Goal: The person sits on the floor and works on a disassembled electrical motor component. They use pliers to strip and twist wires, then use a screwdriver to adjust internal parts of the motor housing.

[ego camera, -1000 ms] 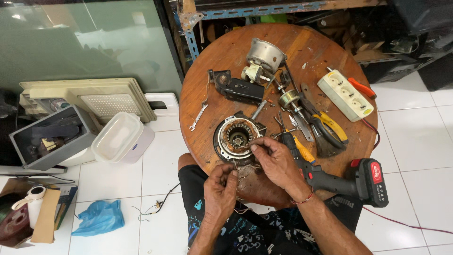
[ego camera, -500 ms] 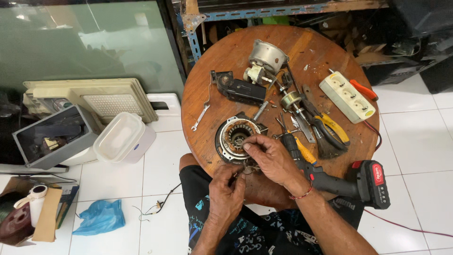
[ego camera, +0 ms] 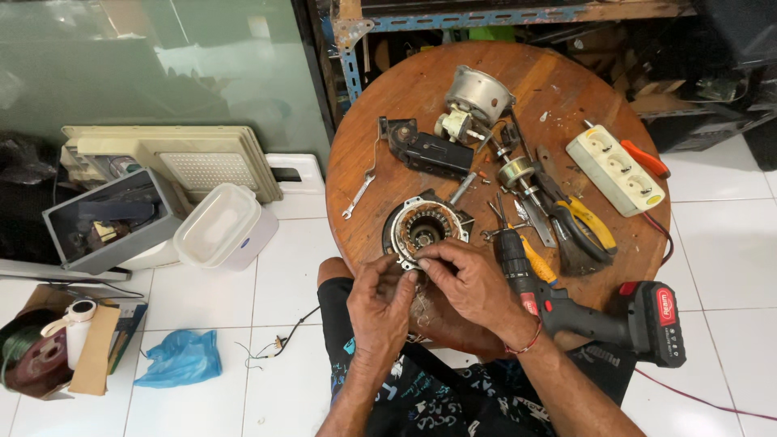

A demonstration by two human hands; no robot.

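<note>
Both the left hand (ego camera: 380, 301) and right hand (ego camera: 469, 283) pinch thin wires, barely discernible, at the motor stator's (ego camera: 421, 231) near rim by the round table's (ego camera: 421, 89) near edge.

A round wooden worktop (ego camera: 421, 97), brown and worn, with scratched, patchy varnish. At its near edge sits a motor stator (ego camera: 421, 226) of dull metal with reddish copper windings. Far from it, a matt grey metal housing (ego camera: 479, 93). To the right, a glossy cream plastic power strip (ego camera: 615, 170), pliers (ego camera: 587, 231) with yellow plastic grips, and a drill (ego camera: 599, 311) in red and black matt plastic. The floor (ego camera: 728, 235) is glossy white tile.
</note>
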